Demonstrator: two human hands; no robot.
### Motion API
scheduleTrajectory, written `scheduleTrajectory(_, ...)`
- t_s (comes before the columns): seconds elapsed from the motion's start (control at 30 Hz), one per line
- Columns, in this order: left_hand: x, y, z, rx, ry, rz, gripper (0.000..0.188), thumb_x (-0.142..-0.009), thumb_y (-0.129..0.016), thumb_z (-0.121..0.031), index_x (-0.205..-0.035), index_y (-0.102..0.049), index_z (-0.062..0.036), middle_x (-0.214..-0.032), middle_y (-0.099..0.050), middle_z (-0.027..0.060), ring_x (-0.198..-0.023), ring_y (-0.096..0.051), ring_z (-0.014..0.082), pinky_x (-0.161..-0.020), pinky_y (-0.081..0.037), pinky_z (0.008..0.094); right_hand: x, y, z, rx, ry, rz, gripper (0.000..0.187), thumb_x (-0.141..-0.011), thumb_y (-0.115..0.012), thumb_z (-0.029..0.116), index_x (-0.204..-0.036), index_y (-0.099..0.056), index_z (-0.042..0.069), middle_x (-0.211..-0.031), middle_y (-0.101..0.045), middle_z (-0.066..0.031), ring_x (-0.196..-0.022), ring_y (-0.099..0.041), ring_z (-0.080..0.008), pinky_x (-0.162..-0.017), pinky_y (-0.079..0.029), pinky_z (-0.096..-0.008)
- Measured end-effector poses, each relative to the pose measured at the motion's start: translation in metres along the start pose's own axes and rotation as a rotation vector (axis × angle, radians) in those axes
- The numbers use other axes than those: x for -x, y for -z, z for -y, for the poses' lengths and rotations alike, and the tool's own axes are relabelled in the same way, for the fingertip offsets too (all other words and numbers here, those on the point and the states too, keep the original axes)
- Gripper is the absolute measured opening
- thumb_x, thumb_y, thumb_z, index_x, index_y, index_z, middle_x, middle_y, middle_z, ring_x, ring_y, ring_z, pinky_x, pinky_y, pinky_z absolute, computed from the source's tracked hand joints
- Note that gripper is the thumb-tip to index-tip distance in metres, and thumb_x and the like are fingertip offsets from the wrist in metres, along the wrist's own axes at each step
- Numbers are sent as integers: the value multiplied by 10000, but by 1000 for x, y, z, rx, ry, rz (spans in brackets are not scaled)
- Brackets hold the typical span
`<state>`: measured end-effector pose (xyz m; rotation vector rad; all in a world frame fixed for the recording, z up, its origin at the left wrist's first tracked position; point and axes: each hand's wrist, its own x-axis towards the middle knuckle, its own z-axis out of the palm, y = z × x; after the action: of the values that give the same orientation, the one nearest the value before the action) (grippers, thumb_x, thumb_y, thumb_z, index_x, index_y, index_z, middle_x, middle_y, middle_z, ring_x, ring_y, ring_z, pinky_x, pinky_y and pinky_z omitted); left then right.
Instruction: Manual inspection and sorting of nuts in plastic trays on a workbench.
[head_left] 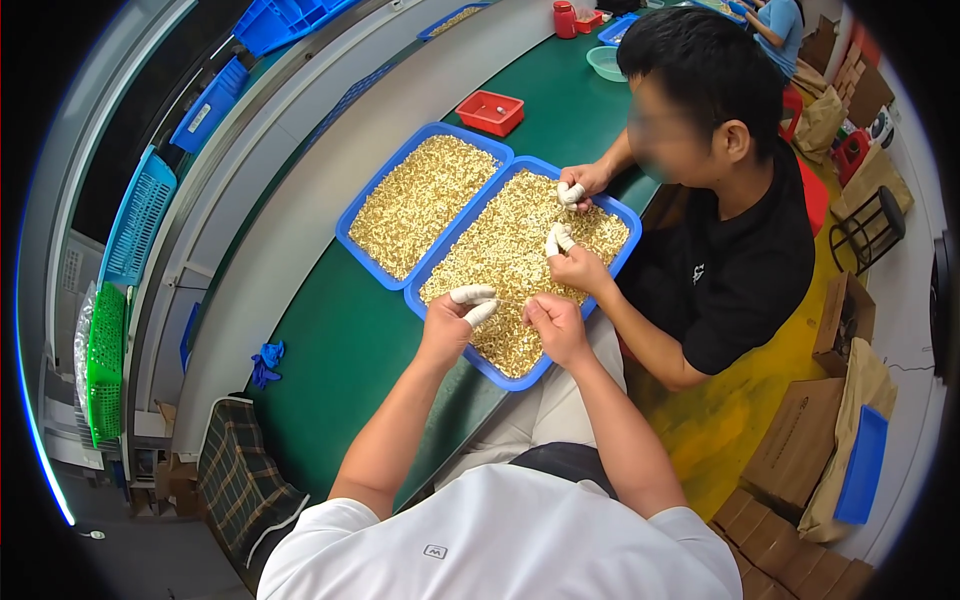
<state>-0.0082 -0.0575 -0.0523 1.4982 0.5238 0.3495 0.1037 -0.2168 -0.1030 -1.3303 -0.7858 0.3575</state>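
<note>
Over the near blue tray, full of small gold-coloured metal pieces, I hold both hands. White coverings wrap the thumb and forefinger of my left hand, whose tips come close together in a pinch above the tray's near left part. Just to its right, my right hand is closed, thumb against curled fingers. Anything between the fingertips of either hand is too small to make out. A second blue tray, also filled with gold-coloured pieces, lies against the first on its left.
At my right, a co-worker in black holds both hands over the same tray, with white-covered fingers. A red basket stands beyond the trays on the green table. Blue gloves lie at left. Cardboard boxes stand on the right.
</note>
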Motion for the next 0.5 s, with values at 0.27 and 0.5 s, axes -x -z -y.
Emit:
scheduleTrajectory(0.27, -2, 4, -6, -64, 15, 48, 148, -890, -725, -4, -1037, -728, 3, -960, -745, 70, -869, -690, 133, -802, -552, 264, -1, 0, 7, 27, 6, 22, 282, -978, -553, 131, -748, -601, -25, -677, -621, -114, -624, -610, -209, -593, -460, -340)
scheduleTrajectory(0.5, -2, 7, -4, -108, -13, 86, 131, -894, -714, 21, -1022, -732, 4, -952, -742, 60, -864, -676, 108, -788, -541, 253, -1, 0, 5, 62, 18, 33, 293, -983, -566, 158, -749, -608, -15, -677, -620, -116, -617, -608, -219, -587, -455, -344)
